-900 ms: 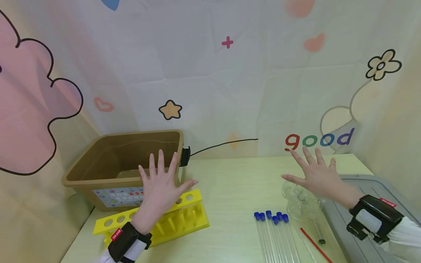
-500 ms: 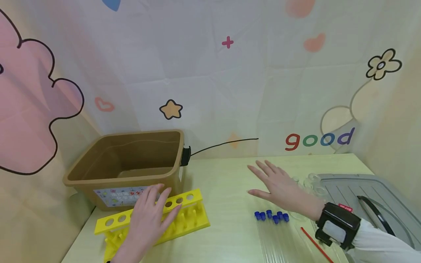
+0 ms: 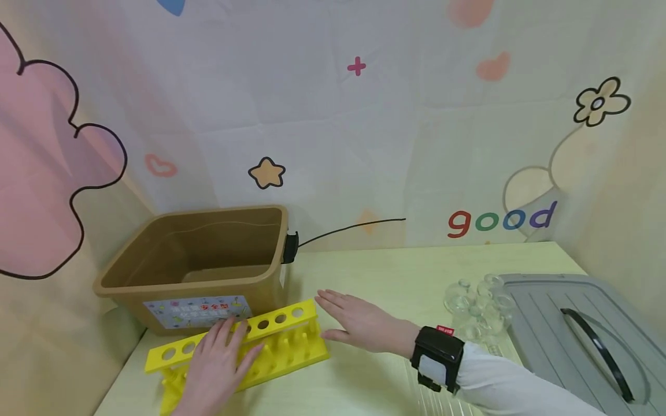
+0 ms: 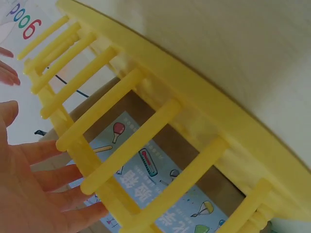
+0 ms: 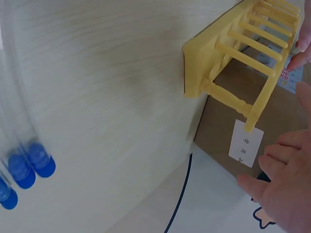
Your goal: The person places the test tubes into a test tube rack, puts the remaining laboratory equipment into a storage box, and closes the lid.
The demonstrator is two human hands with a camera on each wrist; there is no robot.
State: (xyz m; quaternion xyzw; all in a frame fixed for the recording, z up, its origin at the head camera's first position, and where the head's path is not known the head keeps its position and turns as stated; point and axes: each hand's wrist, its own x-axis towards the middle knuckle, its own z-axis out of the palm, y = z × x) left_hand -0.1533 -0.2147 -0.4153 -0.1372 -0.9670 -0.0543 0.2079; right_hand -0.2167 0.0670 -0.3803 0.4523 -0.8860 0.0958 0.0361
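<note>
Yellow test-tube rack stands upright on table, just before brown bin. Left hand at top rail, fingers loosely spread — contact unclear. Right hand, fingers straight, beside rack's right end — perhaps for steadying both sides.

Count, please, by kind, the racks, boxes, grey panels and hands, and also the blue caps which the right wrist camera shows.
Yellow rack: 1
Brown box: 1
Grey panel: 1
Blue caps: 3
Left hand and right hand: 2
Total: 8
</note>
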